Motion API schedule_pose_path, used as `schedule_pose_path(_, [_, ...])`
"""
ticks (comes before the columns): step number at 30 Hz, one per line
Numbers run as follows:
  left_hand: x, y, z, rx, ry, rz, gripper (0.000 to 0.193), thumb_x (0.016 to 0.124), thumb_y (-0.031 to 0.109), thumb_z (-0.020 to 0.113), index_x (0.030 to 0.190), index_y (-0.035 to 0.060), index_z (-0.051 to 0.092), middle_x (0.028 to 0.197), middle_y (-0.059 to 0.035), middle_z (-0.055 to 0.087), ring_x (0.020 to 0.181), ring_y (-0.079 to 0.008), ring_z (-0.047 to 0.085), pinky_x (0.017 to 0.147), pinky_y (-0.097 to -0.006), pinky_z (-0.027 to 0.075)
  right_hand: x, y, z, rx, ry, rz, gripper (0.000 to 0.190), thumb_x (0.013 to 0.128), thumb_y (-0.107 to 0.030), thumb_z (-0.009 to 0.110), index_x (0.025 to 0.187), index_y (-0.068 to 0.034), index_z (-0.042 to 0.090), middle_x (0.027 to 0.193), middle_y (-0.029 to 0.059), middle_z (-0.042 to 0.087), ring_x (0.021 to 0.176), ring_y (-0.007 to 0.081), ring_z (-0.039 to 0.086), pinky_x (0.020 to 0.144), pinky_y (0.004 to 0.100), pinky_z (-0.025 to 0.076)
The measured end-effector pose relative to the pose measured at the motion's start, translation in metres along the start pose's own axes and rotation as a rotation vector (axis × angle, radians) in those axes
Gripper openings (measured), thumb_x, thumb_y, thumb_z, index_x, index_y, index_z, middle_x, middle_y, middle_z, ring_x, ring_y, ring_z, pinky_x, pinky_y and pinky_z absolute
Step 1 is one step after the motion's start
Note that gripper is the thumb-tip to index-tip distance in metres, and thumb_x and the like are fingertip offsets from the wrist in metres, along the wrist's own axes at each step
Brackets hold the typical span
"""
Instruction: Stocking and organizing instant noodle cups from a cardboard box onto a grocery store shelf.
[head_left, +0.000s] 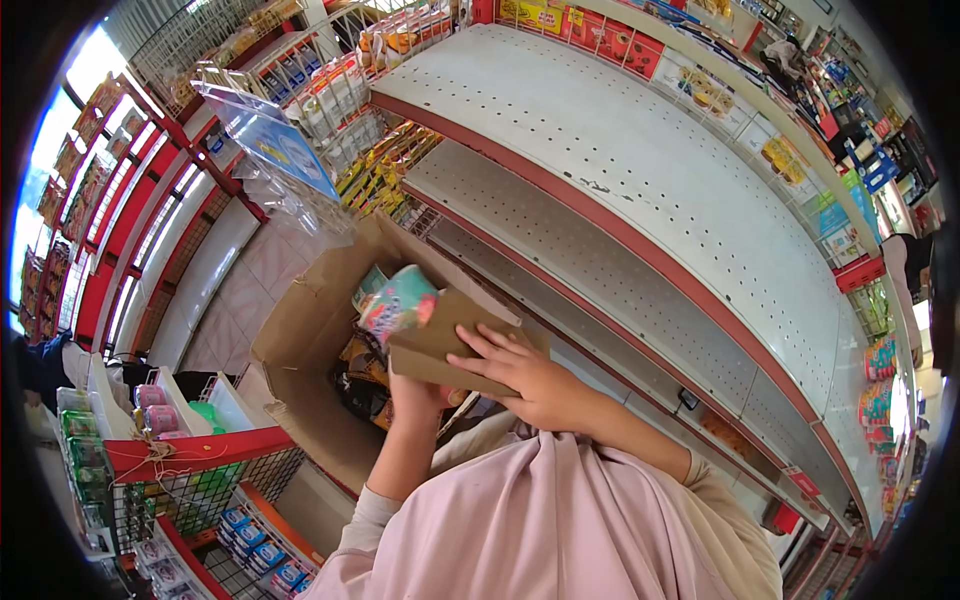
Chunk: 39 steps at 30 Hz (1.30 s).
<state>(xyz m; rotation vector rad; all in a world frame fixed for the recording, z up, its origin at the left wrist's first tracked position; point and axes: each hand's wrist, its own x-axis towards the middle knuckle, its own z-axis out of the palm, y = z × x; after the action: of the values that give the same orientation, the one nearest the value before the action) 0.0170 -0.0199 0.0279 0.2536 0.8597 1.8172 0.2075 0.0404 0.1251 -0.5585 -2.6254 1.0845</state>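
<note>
A large open cardboard box (300, 337) stands before me, with dark and orange packets (364, 375) inside. My right hand (502, 364) lies over a brown cardboard flap (431, 349), its fingers spread on the surface and its thumb hidden. Below the flap's left part is my left hand (420, 397); most of its fingers are covered, so its grip is unclear. A teal, patterned cup-like container (401, 300), blurred, sticks up past the flap's upper left edge. Another pale green item (369, 285) shows beside it.
White perforated shelves (600, 150) with red edges rise at the right. A plastic-wrapped blue sign (289, 150) hangs beyond the box. At the lower left is a black mesh rack (217, 480) with packs and cans. Tall stocked shelves (97, 202) stand farther left; a person (784, 60) is at the far upper right.
</note>
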Motion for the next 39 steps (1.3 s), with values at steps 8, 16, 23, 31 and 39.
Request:
schedule_pose_path(8, [0.051,0.048,-0.104,0.906,0.483,0.392,0.088,0.069,0.034,0.083,0.130,-0.0039,0.032,0.115,-0.0138,0.055,0.101,-0.0243,0.058,0.087,-0.0346,0.047,-0.065,0.046,-0.007,0.118,0.249,0.284,0.041,0.089,-0.009,0.055,0.130,-0.009,0.050,0.131,0.0140,0.053,0.115,0.0281,0.054,0.097,0.0341,0.042])
schedule_pose_path(16, [0.106,0.025,-0.322,1.875,0.627,-0.270,0.120,0.052,0.051,0.085,0.139,-0.0030,0.022,0.128,-0.0239,0.049,0.123,-0.0385,0.045,0.099,-0.0408,0.041,-0.124,0.042,-0.022,0.225,0.435,0.708,0.042,0.092,-0.027,0.056,0.128,-0.006,0.050,0.106,0.0191,0.063,0.097,0.0322,0.061,0.084,0.0347,0.046])
schedule_pose_path(23, [0.097,0.045,-0.176,2.505,0.024,-0.403,0.047,0.074,0.050,0.066,0.095,0.0076,0.069,0.100,-0.0165,0.067,0.093,-0.0328,0.064,0.079,-0.0391,0.052,-0.198,0.048,-0.023,0.265,0.571,0.866,0.038,0.092,-0.021,0.054,0.127,-0.006,0.051,0.110,0.0165,0.062,0.100,0.0324,0.058,0.087,0.0343,0.044])
schedule_pose_path(31, [0.059,0.060,0.147,1.758,-0.732,-0.762,0.023,0.083,0.020,0.067,0.091,-0.0009,0.069,0.070,-0.0088,0.069,0.058,-0.0125,0.063,0.054,-0.0266,0.047,-0.314,0.022,-0.033,0.421,0.636,0.983,0.041,0.091,-0.015,0.055,0.131,-0.012,0.049,0.109,0.0160,0.063,0.095,0.0270,0.061,0.084,0.0322,0.045])
schedule_pose_path(39, [-0.055,-0.062,0.418,1.266,-2.156,-0.145,0.017,0.078,0.014,0.073,0.093,0.0052,0.069,0.074,-0.0050,0.068,0.058,-0.0178,0.063,0.057,-0.0281,0.046,-0.433,-0.033,-0.068,0.528,0.905,0.783,0.042,0.090,-0.004,0.053,0.131,-0.001,0.047,0.112,0.0135,0.063,0.103,0.0197,0.058,0.090,0.0293,0.043])
